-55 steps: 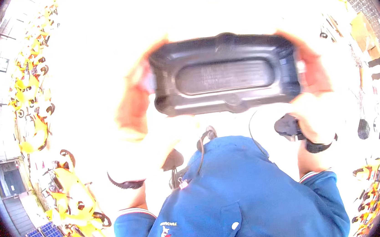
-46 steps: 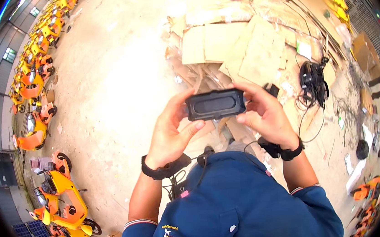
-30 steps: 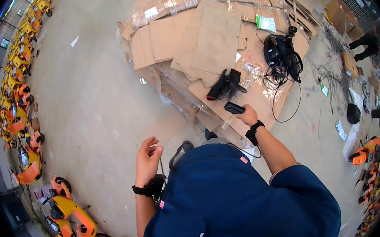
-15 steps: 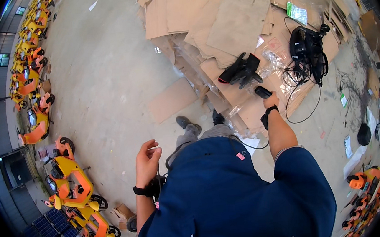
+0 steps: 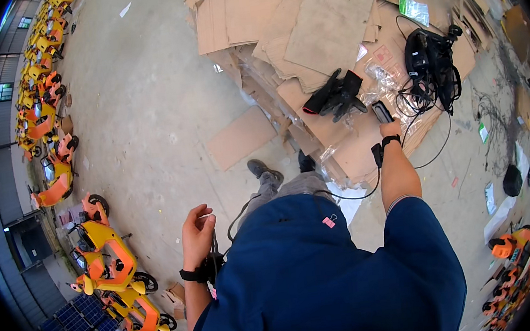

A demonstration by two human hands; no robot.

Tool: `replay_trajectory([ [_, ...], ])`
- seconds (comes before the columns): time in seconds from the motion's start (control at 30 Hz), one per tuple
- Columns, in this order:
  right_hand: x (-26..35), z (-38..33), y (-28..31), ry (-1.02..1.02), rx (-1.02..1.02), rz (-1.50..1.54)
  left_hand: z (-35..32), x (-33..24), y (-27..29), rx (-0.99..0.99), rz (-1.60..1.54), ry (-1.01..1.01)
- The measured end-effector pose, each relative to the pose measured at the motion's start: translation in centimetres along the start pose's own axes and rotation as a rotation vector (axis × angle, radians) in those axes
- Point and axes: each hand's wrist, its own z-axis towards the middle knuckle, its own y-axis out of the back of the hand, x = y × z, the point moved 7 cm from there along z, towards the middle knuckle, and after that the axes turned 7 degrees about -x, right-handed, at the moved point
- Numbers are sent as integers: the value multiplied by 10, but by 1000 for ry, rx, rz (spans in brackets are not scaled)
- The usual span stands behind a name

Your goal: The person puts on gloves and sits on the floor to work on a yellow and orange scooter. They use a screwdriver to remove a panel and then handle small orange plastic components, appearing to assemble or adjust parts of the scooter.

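My right hand (image 5: 390, 129) grips a small dark, phone-shaped device (image 5: 382, 112), held out over the edge of the cardboard pile. A pair of black gloves with red cuff edging (image 5: 335, 97) lies on the cardboard just left of it. To its right sits a black strapped harness (image 5: 431, 69) with coiled cables. My left hand (image 5: 198, 236) hangs beside my body, fingers loosely curved and apart, with nothing in it. Both wrists wear black straps with small units, and a cable runs from the right one toward my waist.
Flattened cardboard (image 5: 328, 25) is stacked high in front of me. A loose cardboard sheet (image 5: 243, 137) lies on the concrete floor. Yellow and orange scooters (image 5: 104, 254) line the left side, with more scooters (image 5: 517, 269) at lower right. Scattered wrappers and wires litter the right.
My right hand has shifted slightly right and forward with the device, which is now turned at a different angle. My left hand has moved slightly down and left. The gloves and harness stay put.
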Motion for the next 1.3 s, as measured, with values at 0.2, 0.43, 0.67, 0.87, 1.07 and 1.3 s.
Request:
replay_trajectory([
  [0.2, 7, 16, 13, -141, -12, 118, -4, -1, 1, -25, -11, -31],
  [0.43, -7, 1, -15, -79, -100, 158, 3, -10, -5, -45, 0, -45],
  [0.67, 170, -185, -12, 388, 591, 712, 46, -67, 18, -185, -174, -174],
  [0.87, 308, -394, 113, 932, 1367, 751, 58, -106, 24, -224, -410, -183],
  [1.07, 338, -507, 199, 1548, 1598, 753, 65, -90, 23, -216, -766, -29],
  [1.3, 337, -531, 222, 1673, 1587, 589, 55, -52, 0, -38, -1048, 185],
])
